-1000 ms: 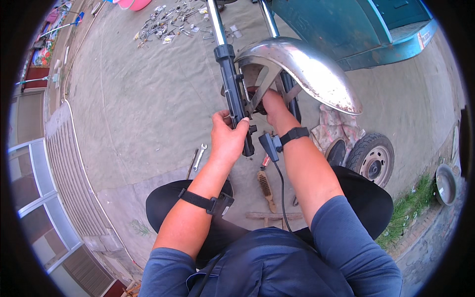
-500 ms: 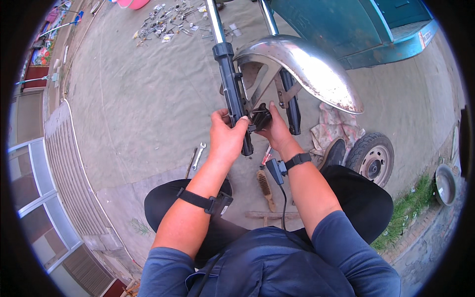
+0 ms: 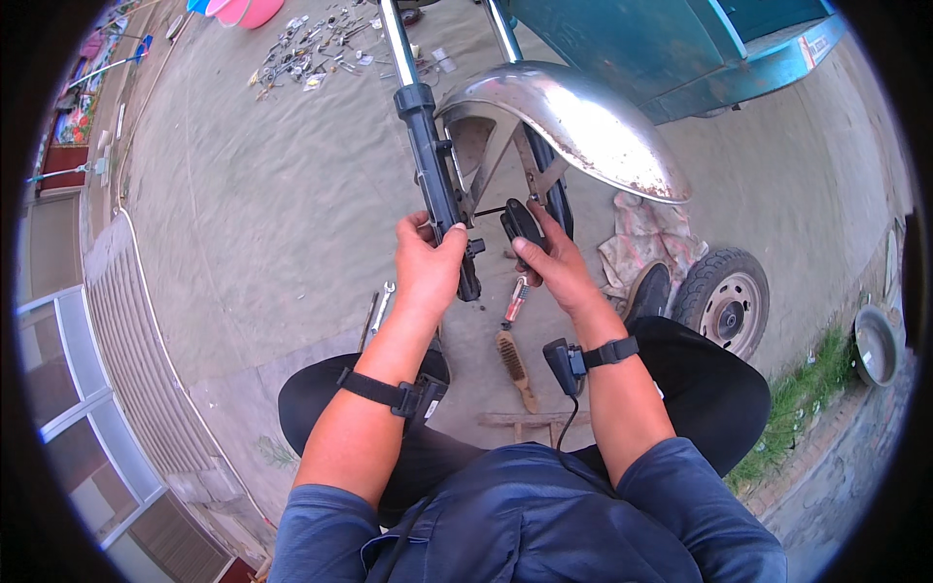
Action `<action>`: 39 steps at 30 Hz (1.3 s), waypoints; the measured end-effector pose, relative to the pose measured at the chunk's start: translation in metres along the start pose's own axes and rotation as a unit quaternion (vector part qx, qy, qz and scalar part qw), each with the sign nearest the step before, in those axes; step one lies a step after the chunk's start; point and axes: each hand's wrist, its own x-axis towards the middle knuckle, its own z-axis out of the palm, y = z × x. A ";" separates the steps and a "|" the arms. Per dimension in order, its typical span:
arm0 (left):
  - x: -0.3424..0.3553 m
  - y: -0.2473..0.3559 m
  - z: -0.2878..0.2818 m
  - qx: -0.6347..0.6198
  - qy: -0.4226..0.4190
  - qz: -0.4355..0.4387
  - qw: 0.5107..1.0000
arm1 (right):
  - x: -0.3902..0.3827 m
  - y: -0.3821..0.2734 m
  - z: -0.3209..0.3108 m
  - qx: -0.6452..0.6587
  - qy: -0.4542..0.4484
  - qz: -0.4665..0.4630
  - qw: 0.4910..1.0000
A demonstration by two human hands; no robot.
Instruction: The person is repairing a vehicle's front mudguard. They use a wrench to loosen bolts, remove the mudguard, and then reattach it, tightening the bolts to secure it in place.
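Observation:
My left hand (image 3: 430,260) is closed around the lower end of the left black fork leg (image 3: 424,146), near a small bracket on its side. In my right hand (image 3: 556,260) is a black folding hex key set (image 3: 522,225), gripped between thumb and fingers. One thin key sticks out of it to the left, its tip close to the fork leg; whether it touches cannot be made out. A rusty chrome front fender (image 3: 593,126) sits between the two fork legs on metal stays. The right fork leg (image 3: 558,194) passes behind my right fingers.
A wire brush (image 3: 515,369), a red-handled tool (image 3: 516,299) and a wrench (image 3: 384,303) lie on the ground before me. To the right are a wheel (image 3: 727,306), a rag (image 3: 649,243) and a metal basin (image 3: 877,347). Loose hardware (image 3: 326,44) lies far left, a teal vehicle body (image 3: 671,58) far right.
My right hand has drawn back to the right from the fork leg with the hex key set, whose extended key now shows. My left hand keeps its hold. The view has shifted slightly.

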 end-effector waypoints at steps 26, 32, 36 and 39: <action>0.002 -0.005 0.006 0.075 -0.050 0.042 0.995 | 0.026 -0.029 -0.015 -0.473 0.059 -0.257 0.841; 0.001 -0.002 0.008 0.053 -0.048 0.041 0.997 | 0.044 -0.061 -0.024 -0.481 -0.015 -0.241 0.843; 0.001 0.003 0.009 0.071 -0.046 0.035 0.996 | 0.047 -0.039 -0.018 -0.388 0.026 -0.318 0.864; 0.000 0.005 0.009 0.075 -0.041 0.037 0.996 | 0.051 -0.017 -0.003 -0.253 0.059 -0.344 0.902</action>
